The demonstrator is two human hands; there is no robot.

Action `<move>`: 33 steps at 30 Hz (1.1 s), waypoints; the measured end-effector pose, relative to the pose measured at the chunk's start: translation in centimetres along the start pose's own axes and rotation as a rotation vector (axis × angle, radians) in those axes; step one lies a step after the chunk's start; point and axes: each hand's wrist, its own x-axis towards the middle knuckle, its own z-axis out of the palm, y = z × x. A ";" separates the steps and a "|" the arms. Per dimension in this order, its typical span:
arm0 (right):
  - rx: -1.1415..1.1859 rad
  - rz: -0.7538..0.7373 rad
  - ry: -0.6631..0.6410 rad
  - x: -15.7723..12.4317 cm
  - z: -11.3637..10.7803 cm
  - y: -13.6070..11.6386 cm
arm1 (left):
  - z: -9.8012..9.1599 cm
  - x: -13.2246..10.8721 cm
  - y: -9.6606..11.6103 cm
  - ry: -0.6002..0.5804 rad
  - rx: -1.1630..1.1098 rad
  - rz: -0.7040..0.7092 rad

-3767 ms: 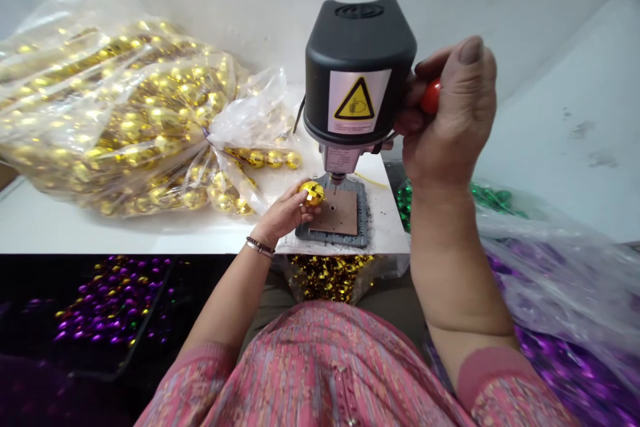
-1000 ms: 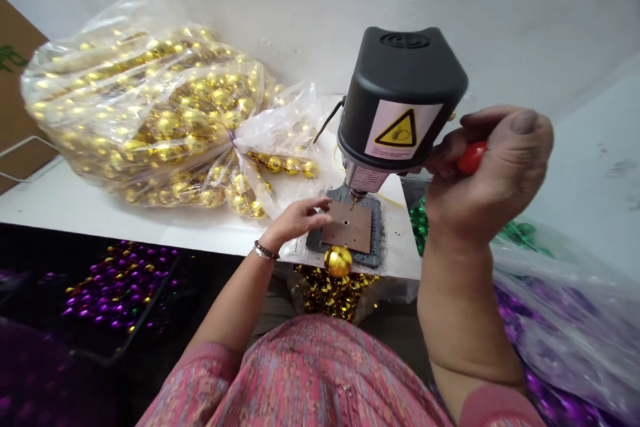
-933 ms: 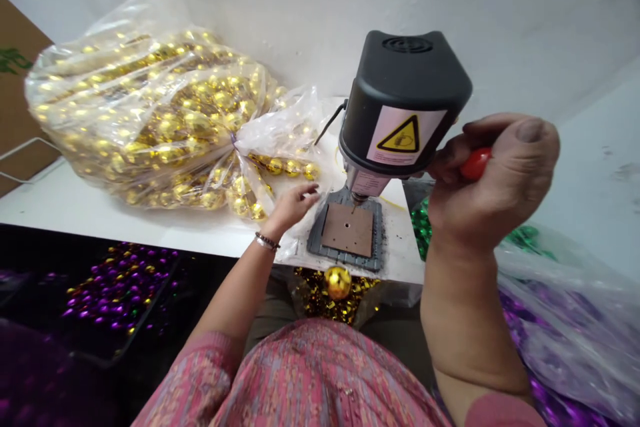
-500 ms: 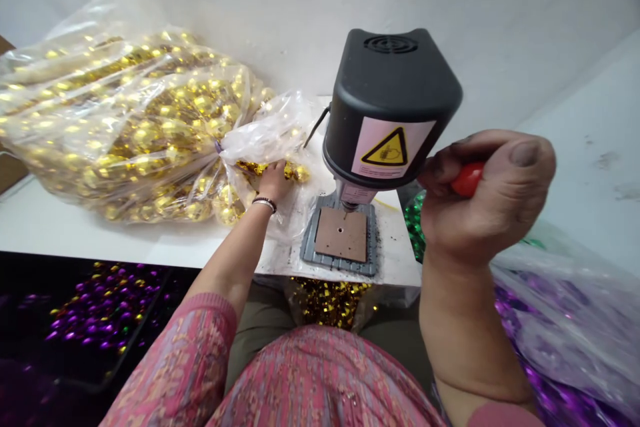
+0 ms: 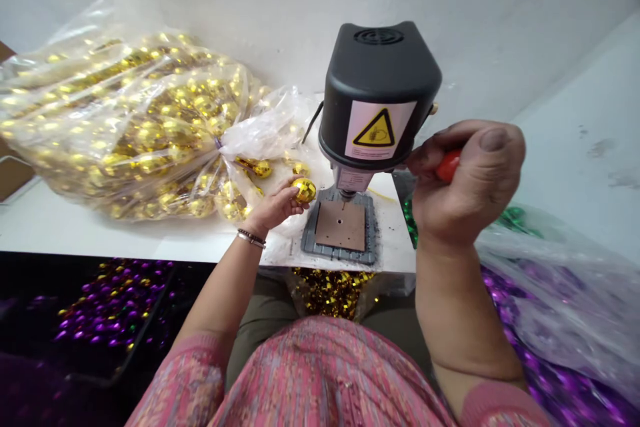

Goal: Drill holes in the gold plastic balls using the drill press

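Observation:
A small black bench drill [image 5: 379, 90] stands on the white table [image 5: 100, 233], with a brown pad [image 5: 341, 225] on its grey base below the bit. My left hand [image 5: 277, 206] pinches a gold faceted ball [image 5: 304, 189] just left of the base. My right hand [image 5: 463, 183] is closed round the drill's red lever knob [image 5: 447, 165] at the machine's right side. A big clear bag of gold balls [image 5: 125, 127] lies on the table to the left, its open mouth beside my left hand.
A bag of gold balls [image 5: 331, 285] hangs below the table's front edge in front of my lap. Purple beads [image 5: 107, 300] fill a dark bin at lower left. Green beads [image 5: 510, 217] and a bag of purple ones [image 5: 560, 320] lie to the right. A white wall stands behind.
The gold ball held at the drill dropped off the table's front edge into the bag below. My left hand reached into the big bag and came back with another gold ball. My right hand stayed on the knob.

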 end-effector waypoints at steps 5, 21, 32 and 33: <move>0.007 0.008 -0.028 0.0 -0.3 0.1 | 1.6 -0.8 -1.7 -0.083 -0.229 -0.063; -0.075 0.046 -0.108 -0.4 -0.8 -0.1 | 6.5 -0.8 -1.9 -0.014 0.512 -0.095; -0.054 0.098 -0.121 0.4 -0.6 -0.7 | 7.9 -0.5 -2.1 0.005 0.898 0.110; -0.023 0.101 -0.122 0.7 -0.4 -0.7 | 8.0 -0.5 -2.1 -0.002 0.892 0.112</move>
